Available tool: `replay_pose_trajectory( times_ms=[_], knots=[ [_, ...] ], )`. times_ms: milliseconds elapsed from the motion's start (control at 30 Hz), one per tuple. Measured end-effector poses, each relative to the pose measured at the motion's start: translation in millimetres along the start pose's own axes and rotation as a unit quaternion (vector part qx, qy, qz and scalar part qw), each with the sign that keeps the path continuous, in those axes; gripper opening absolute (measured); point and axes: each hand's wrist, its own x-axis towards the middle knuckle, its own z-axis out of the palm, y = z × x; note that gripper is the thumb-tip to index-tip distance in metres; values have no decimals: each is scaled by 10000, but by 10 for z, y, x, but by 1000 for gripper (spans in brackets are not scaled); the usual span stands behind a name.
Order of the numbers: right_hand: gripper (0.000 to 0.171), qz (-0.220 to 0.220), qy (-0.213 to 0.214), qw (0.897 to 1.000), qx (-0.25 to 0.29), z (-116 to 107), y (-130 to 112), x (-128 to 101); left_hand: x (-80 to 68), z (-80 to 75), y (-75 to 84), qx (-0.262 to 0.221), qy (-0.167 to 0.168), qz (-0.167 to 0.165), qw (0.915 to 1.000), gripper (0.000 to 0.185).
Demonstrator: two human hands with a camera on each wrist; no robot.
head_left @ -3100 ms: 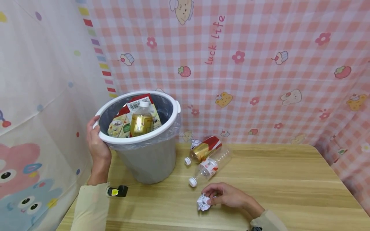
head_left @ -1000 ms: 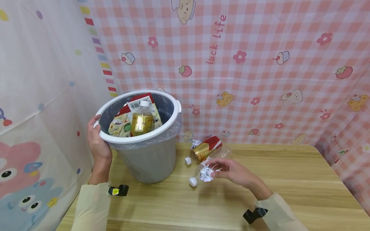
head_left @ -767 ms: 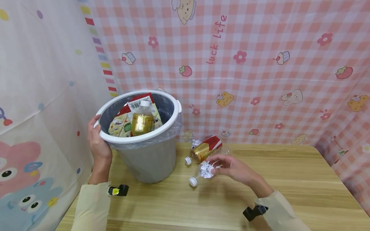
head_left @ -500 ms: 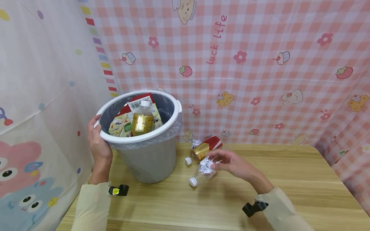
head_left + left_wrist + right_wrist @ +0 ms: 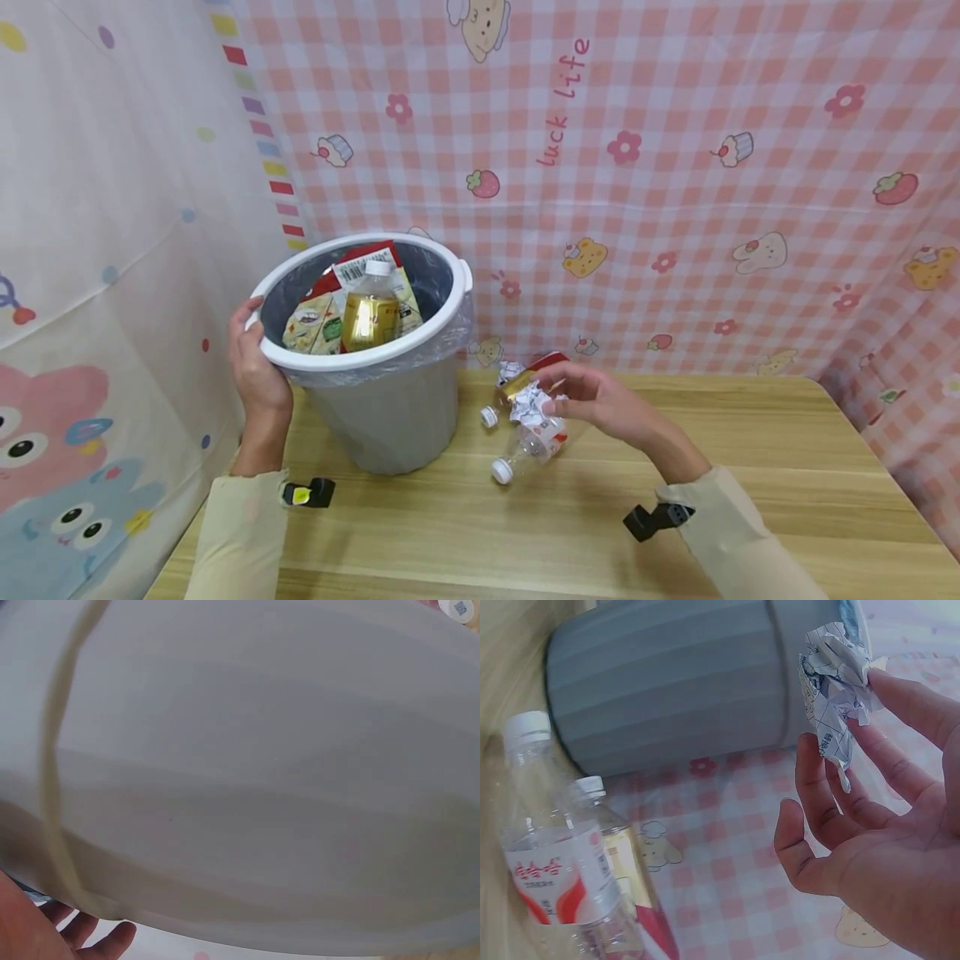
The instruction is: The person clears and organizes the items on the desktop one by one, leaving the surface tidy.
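My left hand (image 5: 258, 367) grips the white rim of a grey trash bin (image 5: 390, 417) lined with a clear bag. In the left wrist view the bin's wall (image 5: 262, 765) fills most of the picture, with fingertips (image 5: 112, 941) at its edge. Between thumb and fingers, my right hand (image 5: 611, 408) pinches a crumpled paper ball (image 5: 528, 404), held above two plastic bottles. One bottle (image 5: 536, 442) is clear with a white-red label. The other, gold and red (image 5: 517, 385), is partly hidden behind the paper. The right wrist view shows the paper ball (image 5: 832, 690) in front of the bin.
Inside the bin lie a gold-labelled bottle (image 5: 371, 312) and food wrappers (image 5: 311, 325). Another crumpled paper (image 5: 510, 372) sits by the back curtain (image 5: 675, 208). Everything stands on a wooden table (image 5: 712, 467), with a white curtain (image 5: 135, 208) at the left.
The right hand has picked the paper ball up off the table and moved it up and away from me, over the bottles. The left hand has stayed on the bin rim.
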Motion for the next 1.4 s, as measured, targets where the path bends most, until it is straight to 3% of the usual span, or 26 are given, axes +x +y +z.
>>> replay_pose_trajectory(
  times_ms=[1067,1400],
  knots=[
    [39,-124,488,9987,23,-86,-597,288,7,-6,3,34,12,-8,10000,44],
    [40,-523,470,9975,60,-18,-758,434,0,-9,5,81,10,-39,10000,44]
  ],
)
